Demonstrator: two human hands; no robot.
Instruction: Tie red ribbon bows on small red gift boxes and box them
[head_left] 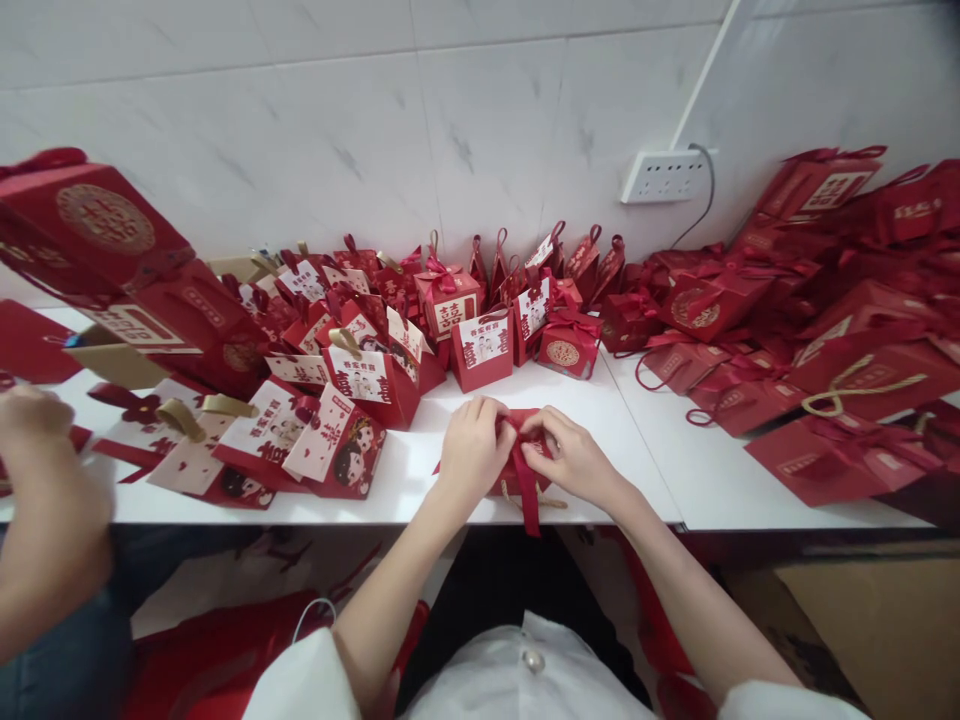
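Observation:
A small red gift box [501, 483] lies at the front edge of the white table, with a dark red ribbon [529, 500] across its top and one tail hanging over the edge. My left hand [478, 445] is closed at the ribbon on the box's left side. From the right, my right hand [566, 455] pinches the ribbon near the middle, thumb and fingers together. The fingers partly cover the ribbon and the box top. A twisted gold cord [551, 503] shows at the box's front.
Many red boxes with printed cards [365, 385] crowd the left and back of the white table [420, 480]. More red boxes [757, 390] are piled at right. Another person's arm [49, 500] is at far left. A power strip [664, 178] is on the wall.

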